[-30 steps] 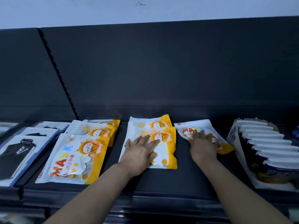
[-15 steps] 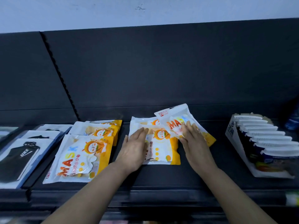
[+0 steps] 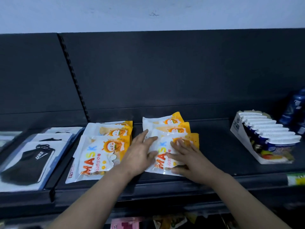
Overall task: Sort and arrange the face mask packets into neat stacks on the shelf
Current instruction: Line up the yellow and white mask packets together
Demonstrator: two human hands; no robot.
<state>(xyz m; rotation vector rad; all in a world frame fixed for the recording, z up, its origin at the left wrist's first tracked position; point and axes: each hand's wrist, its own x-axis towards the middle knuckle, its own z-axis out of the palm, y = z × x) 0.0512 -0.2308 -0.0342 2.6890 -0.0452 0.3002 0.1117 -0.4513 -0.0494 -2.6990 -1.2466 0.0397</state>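
A white-and-orange mask packet is seen lying on top of the middle stack on the dark shelf. It is set slightly forward of the two packets beneath it, whose upper edges are fanned out behind. The left hand is laid against the left edge of this top packet, its fingers straight and released, with nothing grasped. The right hand is spread flat upon the packet's right half, its fingers extended and pressed down rather than curled. Just to the left of the middle stack, a second stack of like packets is placed. Further to the left, packets of black masks are laid. Well to the right of the middle stack, a display box of wrapped goods is stood, with blurred blue containers beyond it.
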